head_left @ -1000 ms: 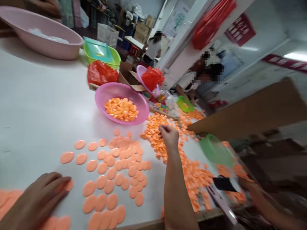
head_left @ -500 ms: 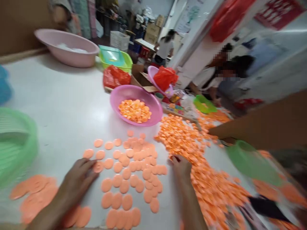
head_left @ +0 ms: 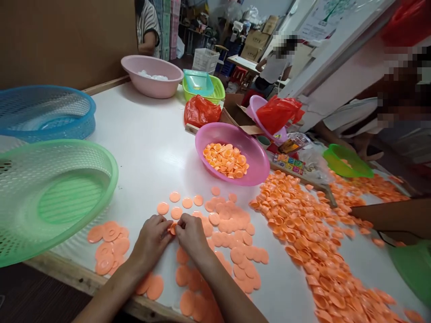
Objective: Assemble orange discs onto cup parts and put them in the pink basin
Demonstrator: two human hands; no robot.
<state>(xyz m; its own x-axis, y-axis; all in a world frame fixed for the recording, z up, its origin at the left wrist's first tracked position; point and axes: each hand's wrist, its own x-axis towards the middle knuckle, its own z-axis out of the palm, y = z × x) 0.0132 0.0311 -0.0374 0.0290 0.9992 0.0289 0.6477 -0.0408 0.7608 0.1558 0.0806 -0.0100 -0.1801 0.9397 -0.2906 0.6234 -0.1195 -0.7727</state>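
Observation:
My left hand [head_left: 151, 240] and my right hand [head_left: 191, 232] meet over the front of the white table. Both pinch a small orange cup-shaped piece [head_left: 173, 228] between their fingertips. What lies under that piece is mostly hidden by the fingers. Flat orange discs [head_left: 232, 215] spread in loose rows around and under my right forearm. A few single discs [head_left: 176, 212] lie just beyond my fingers. More discs, some with a raised ring [head_left: 105, 264], are heaped left of my left hand.
Several orange cup-shaped pieces form a long pile [head_left: 303, 224] on the right. A pink bowl [head_left: 254, 166] of such pieces stands behind the discs. Green [head_left: 112, 179] and blue [head_left: 89, 114] baskets stand left. Other people are at work at the back and right.
My right hand has moved left from the edge of the orange pile to my left hand, and both now meet at a cup-shaped piece. The view has turned left.

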